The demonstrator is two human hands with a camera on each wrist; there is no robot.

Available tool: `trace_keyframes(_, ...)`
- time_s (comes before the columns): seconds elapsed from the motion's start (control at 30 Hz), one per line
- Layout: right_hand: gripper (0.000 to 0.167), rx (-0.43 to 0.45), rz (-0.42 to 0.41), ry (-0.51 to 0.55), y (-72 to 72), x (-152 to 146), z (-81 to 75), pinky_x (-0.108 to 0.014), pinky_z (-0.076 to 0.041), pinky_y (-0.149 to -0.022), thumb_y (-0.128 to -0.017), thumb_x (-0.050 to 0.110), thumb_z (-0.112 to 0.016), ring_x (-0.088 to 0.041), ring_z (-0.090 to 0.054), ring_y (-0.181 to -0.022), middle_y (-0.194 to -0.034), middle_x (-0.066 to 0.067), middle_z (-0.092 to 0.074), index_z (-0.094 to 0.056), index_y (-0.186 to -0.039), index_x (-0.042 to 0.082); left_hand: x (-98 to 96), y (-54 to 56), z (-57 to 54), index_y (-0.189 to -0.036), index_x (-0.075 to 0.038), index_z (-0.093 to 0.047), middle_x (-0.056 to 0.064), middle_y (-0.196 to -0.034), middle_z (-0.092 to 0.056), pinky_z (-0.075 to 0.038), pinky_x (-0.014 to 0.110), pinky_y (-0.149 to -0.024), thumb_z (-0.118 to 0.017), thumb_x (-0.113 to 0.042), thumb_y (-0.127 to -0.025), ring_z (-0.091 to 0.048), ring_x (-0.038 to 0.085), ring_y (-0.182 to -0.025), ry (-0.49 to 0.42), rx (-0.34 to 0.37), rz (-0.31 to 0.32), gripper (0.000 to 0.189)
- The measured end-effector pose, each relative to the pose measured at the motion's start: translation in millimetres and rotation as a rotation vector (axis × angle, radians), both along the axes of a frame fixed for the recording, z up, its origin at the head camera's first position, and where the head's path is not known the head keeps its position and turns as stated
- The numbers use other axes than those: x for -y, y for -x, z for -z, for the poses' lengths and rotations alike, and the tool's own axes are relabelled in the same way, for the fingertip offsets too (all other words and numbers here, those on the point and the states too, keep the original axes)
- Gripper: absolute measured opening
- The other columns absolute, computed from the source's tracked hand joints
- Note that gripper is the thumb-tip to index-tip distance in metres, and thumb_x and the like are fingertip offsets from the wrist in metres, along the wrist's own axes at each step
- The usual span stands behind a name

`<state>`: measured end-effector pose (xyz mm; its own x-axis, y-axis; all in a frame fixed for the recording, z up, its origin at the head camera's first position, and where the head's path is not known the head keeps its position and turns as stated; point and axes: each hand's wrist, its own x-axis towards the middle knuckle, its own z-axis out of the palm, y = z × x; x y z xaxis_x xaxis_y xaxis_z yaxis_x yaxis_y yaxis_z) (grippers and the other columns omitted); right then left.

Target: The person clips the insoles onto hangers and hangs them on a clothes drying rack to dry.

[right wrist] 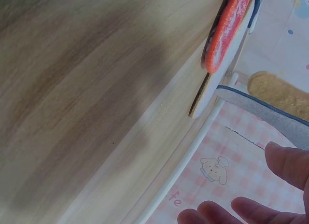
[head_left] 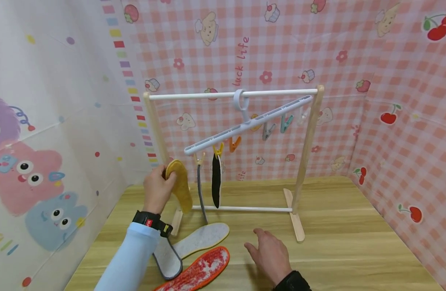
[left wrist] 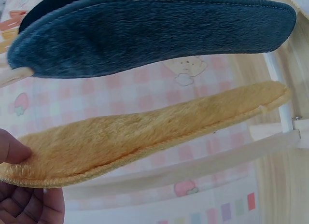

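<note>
Nearest the camera, a smooth light-blue sleeve (head_left: 122, 256) ends at a black wrist strap (head_left: 148, 219). Left hand (head_left: 158, 190): grip pinching the rounded upper end of a yellow insole (head_left: 181, 192). This insole, plush-faced with a seamed rim, is held above the wood-grained worktop (head_left: 339, 242), toward its rear left corner. Right hand (head_left: 271, 255): grip relaxed, thumb and fingers apart, over the worktop. Toward the left edge lie a fleecy red-and-white insole (head_left: 204, 267), a pale dark-rimmed insole (head_left: 168, 260) and a mottled grey insole (head_left: 206, 237) with yellowish rim. White slotted plastic hanger (head_left: 223, 137): tilted, left end low, hooked on a rack (head_left: 305, 165) of pale wooden posts and white rails. Clipped beneath: a dark-blue plush insole (left wrist: 154, 35) and a black insole (head_left: 216, 182).
</note>
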<state>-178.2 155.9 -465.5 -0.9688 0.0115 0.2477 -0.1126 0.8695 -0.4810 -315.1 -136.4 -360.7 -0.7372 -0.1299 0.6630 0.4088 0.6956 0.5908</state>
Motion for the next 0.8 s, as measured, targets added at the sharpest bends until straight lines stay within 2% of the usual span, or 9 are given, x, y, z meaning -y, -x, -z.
trace_keyframes(0.1, 0.043, 0.007, -0.004, 0.003, 0.4, 0, 0.7, -0.047, -0.053, -0.067, -0.084, 0.031, -0.079, -0.034, -0.068, -0.084, -0.100, -0.018, -0.070, -0.068, -0.111, 0.001, 4.3, -6.9, -2.9, -0.089, 0.004, -0.068, 0.015, -0.075, -0.064, -0.045, 0.032, -0.052, -0.070, -0.007, -0.085, -0.058, 0.025, -0.061, -0.003, -0.032, -0.007, 0.012)
trace_keyframes(0.27, 0.043, 0.006, -0.004, 0.002, 1.4, 1, 0.8, -0.047, -0.053, -0.068, -0.084, 0.032, -0.078, -0.034, -0.068, -0.085, -0.101, -0.018, -0.070, -0.068, -0.112, 0.000, 7.6, -18.6, -8.4, -0.092, 0.004, -0.070, 0.014, -0.078, -0.067, -0.046, 0.027, -0.054, -0.073, -0.007, -0.085, -0.060, 0.023, -0.063, -0.013, -0.068, 0.001, 0.013)
trace_keyframes(0.5, 0.044, -0.016, -0.010, 0.003, 0.9, 0, -1.9, -0.047, -0.053, -0.066, -0.084, 0.032, -0.079, -0.034, -0.068, -0.085, -0.100, -0.019, -0.070, -0.068, -0.112, 0.000, 8.4, -34.8, -11.5, -0.091, 0.004, -0.069, 0.014, -0.078, -0.066, -0.044, 0.017, -0.053, -0.074, -0.005, -0.085, -0.059, 0.021, -0.063, -0.038, -0.088, 0.020, 0.012)
trace_keyframes(0.8, 0.044, -0.024, 0.010, -0.004, 2.5, -2, -4.7, -0.047, -0.053, -0.068, -0.084, 0.033, -0.078, -0.035, -0.068, -0.087, -0.102, -0.019, -0.070, -0.069, -0.112, 0.000, 5.4, -54.1, -11.3, -0.092, 0.002, -0.070, 0.012, -0.077, -0.066, -0.046, 0.019, -0.051, -0.076, -0.006, -0.085, -0.059, 0.018, -0.061, -0.013, -0.103, 0.011, 0.012)
